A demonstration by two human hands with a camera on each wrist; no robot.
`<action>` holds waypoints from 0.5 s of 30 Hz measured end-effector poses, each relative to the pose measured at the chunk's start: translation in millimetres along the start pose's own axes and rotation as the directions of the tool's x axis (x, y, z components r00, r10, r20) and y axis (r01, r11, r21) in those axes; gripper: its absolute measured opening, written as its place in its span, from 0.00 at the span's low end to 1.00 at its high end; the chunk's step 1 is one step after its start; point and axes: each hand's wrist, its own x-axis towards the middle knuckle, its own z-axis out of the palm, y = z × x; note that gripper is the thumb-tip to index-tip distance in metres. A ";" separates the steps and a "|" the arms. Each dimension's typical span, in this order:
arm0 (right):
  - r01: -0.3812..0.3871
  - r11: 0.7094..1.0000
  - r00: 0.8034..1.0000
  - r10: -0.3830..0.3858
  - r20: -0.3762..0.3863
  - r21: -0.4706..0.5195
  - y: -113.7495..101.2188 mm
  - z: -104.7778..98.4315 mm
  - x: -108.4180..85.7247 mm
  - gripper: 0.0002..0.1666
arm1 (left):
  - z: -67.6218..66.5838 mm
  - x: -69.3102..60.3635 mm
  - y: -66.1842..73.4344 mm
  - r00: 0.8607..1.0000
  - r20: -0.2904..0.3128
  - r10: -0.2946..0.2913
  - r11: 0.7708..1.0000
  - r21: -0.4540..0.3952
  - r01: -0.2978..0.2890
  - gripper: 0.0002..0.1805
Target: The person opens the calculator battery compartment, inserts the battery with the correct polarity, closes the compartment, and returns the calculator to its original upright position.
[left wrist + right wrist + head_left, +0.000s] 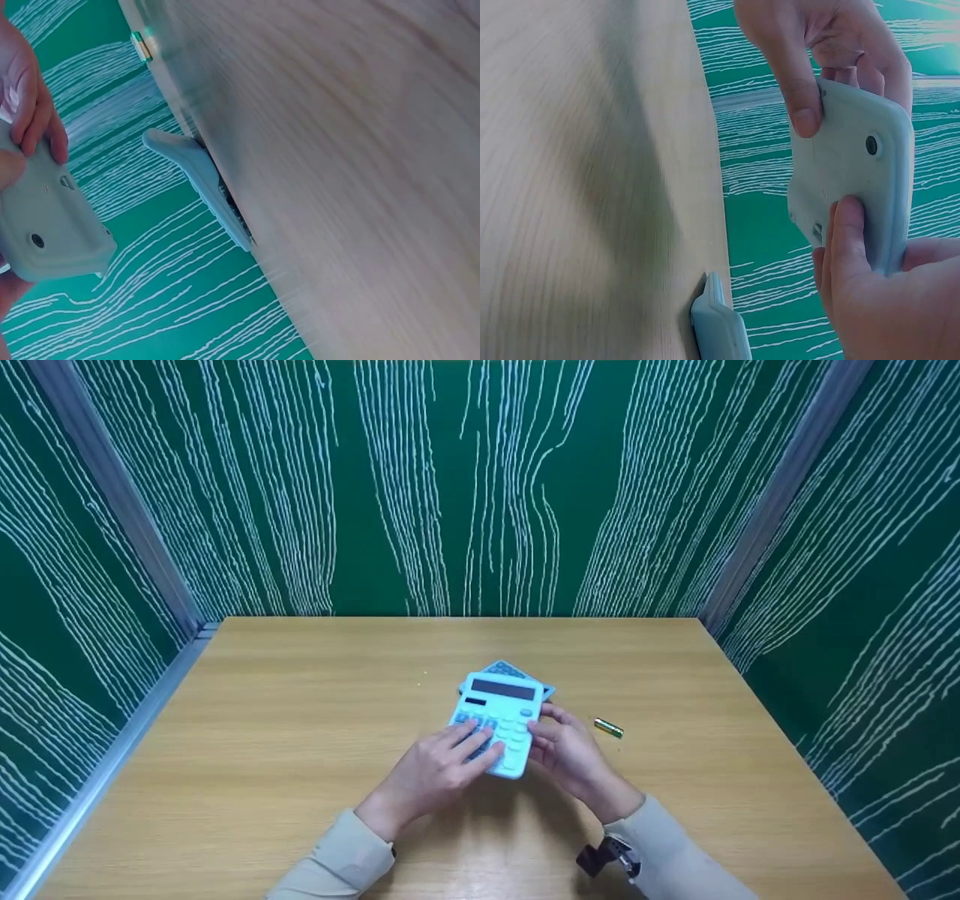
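A light blue calculator (517, 712) is held up above the table, its dark display toward the head camera. My left hand (442, 769) grips its lower left, with fingers spread over the keys. In the right wrist view, the left thumb (804, 112) presses on the plain back. My right hand (570, 750) holds the right edge, thumb at the front and fingers on the back. A second blue calculator (504, 666) lies on the table beyond, partly hidden by the held one. To the right of my right hand lies a green and gold battery (608, 727).
The wooden table (285, 720) is bounded by green walls (480, 510) with white wavy lines at the back and sides. Tiny pale specks lie left of the calculators. A dark device (611, 856) sits on the right wrist.
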 end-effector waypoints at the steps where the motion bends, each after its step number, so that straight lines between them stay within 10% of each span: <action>1: 0.002 1.000 1.000 -0.002 -0.001 0.000 -0.2 -0.7 0.6 0.28 | -0.2 0.2 -0.8 1.000 0.008 -0.001 1.000 -0.003 0.001 0.29; 7: 0.009 1.000 1.000 -0.009 -0.004 -0.006 0.3 -7.5 5.3 0.29 | -0.8 1.3 -4.8 0.999 -0.004 -0.051 0.987 -0.153 0.049 0.29; 15: -0.015 0.999 1.000 0.015 0.000 0.036 6.8 -18.7 13.6 0.31 | 3.5 -0.5 -9.3 0.952 -0.057 -0.301 0.864 -0.439 0.246 0.23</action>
